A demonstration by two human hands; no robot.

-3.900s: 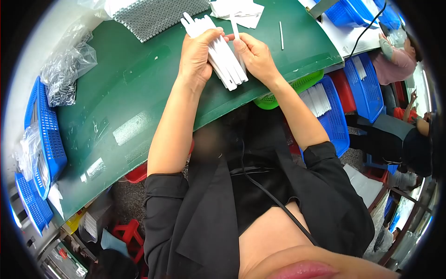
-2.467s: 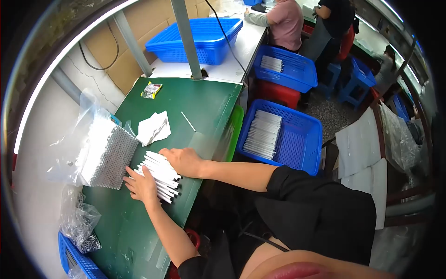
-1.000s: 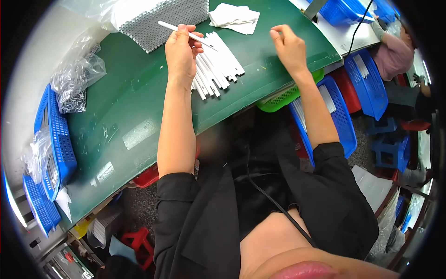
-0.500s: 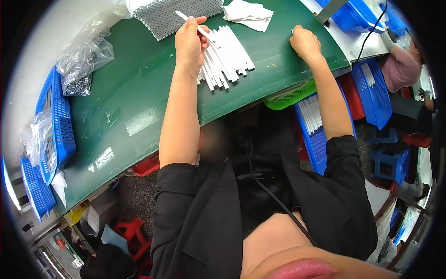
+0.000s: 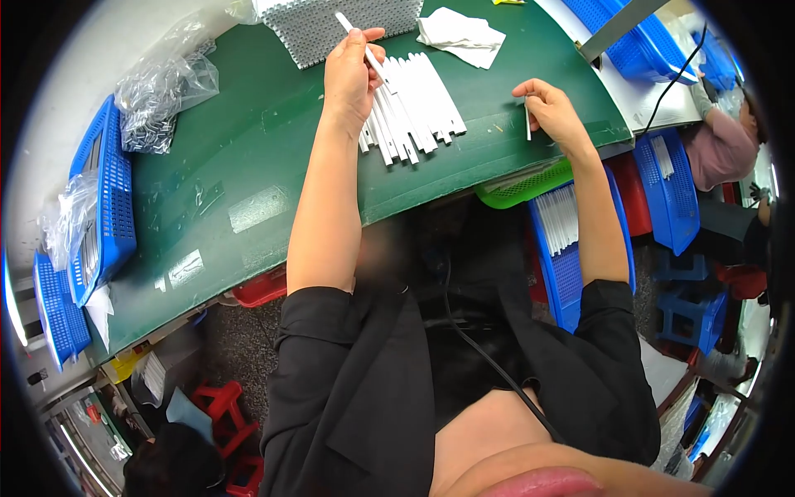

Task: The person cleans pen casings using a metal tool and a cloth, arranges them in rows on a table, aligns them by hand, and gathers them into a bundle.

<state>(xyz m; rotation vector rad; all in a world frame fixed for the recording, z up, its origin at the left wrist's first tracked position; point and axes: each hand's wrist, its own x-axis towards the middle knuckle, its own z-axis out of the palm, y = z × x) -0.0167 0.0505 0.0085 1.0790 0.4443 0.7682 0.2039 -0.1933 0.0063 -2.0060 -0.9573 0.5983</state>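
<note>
My left hand (image 5: 348,79) is closed round a slim white pen-shaped tube (image 5: 345,21), held at a slant with its narrow end up and away from me. Below that hand, a row of similar white tubes (image 5: 431,103) lies side by side on the green table; several show dark marks at their near ends. Farther right, above the table's edge, my right hand (image 5: 553,116) pinches a thin white stick (image 5: 528,124) between thumb and fingers. That stick points down toward me; its kind is too small to make out.
A grey-white perforated block (image 5: 331,33) and a crumpled white cloth (image 5: 464,37) lie at the back. To the left are a clear bag of metal parts (image 5: 149,128) and a blue basket (image 5: 116,199). Green (image 5: 513,192) and blue trays (image 5: 571,290) sit under the right edge. A co-worker (image 5: 725,149) is far right.
My right hand has turned and opened out slightly, so the thin white stick now shows below the fingers. My left hand still holds its tube. The whole view has shifted a little.
</note>
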